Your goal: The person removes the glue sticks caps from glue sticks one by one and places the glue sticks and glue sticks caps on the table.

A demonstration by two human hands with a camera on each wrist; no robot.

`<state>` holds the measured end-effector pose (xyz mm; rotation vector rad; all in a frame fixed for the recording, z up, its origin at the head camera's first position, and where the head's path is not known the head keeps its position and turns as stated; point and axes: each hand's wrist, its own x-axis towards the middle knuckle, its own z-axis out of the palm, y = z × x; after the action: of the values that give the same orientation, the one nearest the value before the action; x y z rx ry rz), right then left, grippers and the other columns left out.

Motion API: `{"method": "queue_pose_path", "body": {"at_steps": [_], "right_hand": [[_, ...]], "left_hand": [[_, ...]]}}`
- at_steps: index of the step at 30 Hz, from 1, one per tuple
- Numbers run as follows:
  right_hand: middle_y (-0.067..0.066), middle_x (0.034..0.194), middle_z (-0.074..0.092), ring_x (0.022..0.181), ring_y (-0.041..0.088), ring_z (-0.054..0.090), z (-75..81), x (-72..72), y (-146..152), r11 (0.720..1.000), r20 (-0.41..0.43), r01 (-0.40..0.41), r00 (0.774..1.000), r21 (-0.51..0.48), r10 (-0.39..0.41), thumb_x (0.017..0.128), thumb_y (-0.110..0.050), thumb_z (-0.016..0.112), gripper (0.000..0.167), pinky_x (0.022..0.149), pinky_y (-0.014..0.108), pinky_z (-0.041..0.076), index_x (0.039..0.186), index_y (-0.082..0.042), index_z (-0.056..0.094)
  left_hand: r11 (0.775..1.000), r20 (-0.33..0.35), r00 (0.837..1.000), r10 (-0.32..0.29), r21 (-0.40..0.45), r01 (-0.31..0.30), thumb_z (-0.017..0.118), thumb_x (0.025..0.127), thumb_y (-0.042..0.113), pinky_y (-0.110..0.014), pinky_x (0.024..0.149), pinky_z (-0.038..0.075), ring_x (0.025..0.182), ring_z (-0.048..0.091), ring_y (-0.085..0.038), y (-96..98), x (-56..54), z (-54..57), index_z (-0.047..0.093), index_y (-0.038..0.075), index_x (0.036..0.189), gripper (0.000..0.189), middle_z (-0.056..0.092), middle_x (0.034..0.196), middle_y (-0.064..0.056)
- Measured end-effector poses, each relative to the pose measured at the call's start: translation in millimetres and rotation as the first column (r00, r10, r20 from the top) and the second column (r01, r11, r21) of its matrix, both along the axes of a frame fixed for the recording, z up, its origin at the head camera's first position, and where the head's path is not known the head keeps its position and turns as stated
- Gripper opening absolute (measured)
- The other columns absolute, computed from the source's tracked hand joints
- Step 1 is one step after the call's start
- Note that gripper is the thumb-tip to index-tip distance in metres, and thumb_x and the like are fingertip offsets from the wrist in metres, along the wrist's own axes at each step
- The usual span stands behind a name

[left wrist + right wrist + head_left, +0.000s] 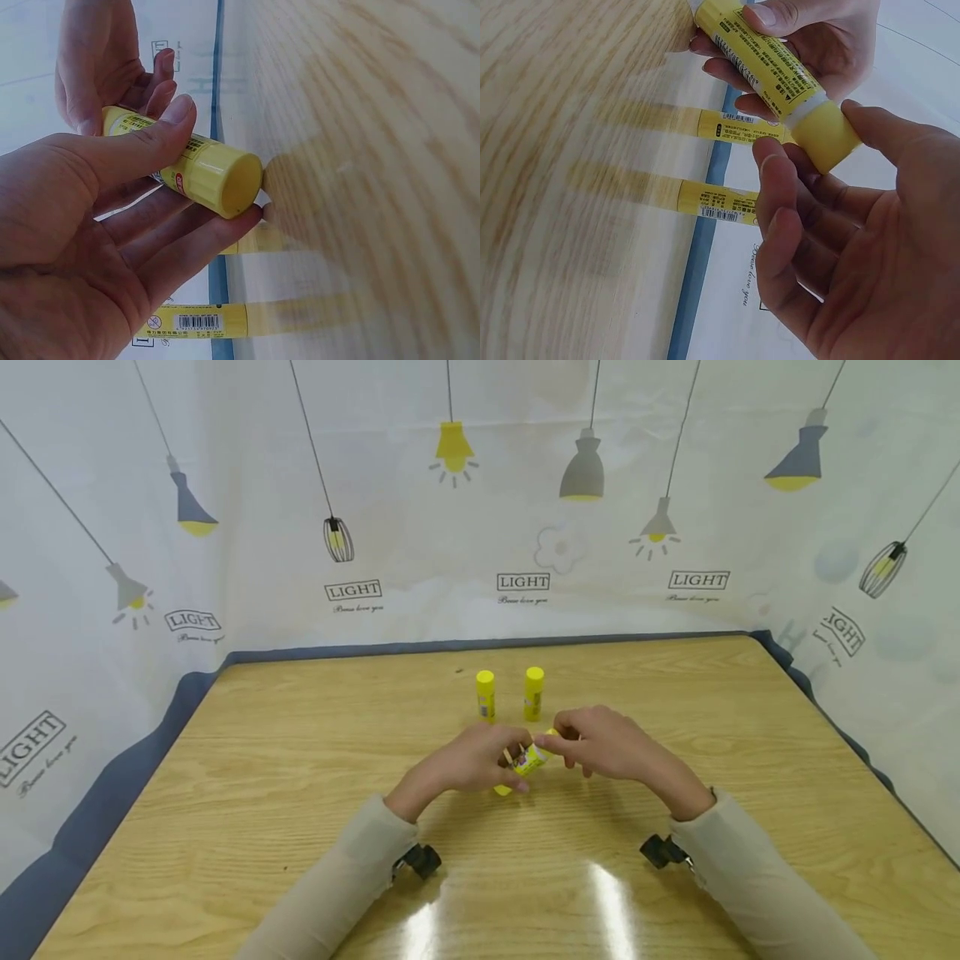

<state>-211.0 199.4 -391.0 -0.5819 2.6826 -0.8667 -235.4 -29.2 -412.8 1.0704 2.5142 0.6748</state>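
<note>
A yellow glue stick (534, 760) is held tilted just above the table between both hands. My left hand (474, 760) grips its lower body, with the thumb (154, 146) across the label and the fingers underneath. At the other end, my right hand (609, 743) pinches the yellow cap (826, 136) between thumb and index finger. A white band shows between cap and printed body in the right wrist view. Two more yellow glue sticks stand upright beyond the hands, one on the left (486, 693) and one on the right (533, 695).
The hands work over a light wood table (315, 760) with a blue edge along its back and sides. Behind it hangs a white backdrop (435, 543) printed with lamps. A small black device (420, 860) sits under each sleeve cuff.
</note>
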Motion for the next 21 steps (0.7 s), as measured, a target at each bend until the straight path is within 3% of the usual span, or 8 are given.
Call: {"method": "queue_pose_path", "body": {"at_steps": [15,21], "right_hand": [[0.008,0.075,0.069,0.061,0.025,0.067,-1.8,1.3,1.0,0.999,-0.008,0.036,0.999,0.017,-0.036,0.103,-0.059,0.053,0.055,0.056,0.034,0.052,0.085,-0.008,0.064],[0.009,0.075,0.070,0.060,0.025,0.067,-2.1,0.3,1.7,1.000,-0.007,0.010,1.000,0.004,-0.010,0.105,-0.054,0.054,0.050,0.056,0.034,0.052,0.087,-0.009,0.065]], "left_hand": [[1.000,-0.005,1.000,0.002,-0.008,-0.002,0.082,0.090,0.027,-0.023,0.081,0.058,0.098,0.074,-0.016,1.3,1.2,0.3,0.067,0.012,0.122,0.039,0.075,0.111,-0.002],[1.000,-0.009,1.000,0.006,-0.009,-0.006,0.083,0.089,0.029,-0.023,0.080,0.058,0.098,0.075,-0.016,1.1,1.5,1.0,0.068,0.012,0.119,0.037,0.076,0.110,-0.002]]}}
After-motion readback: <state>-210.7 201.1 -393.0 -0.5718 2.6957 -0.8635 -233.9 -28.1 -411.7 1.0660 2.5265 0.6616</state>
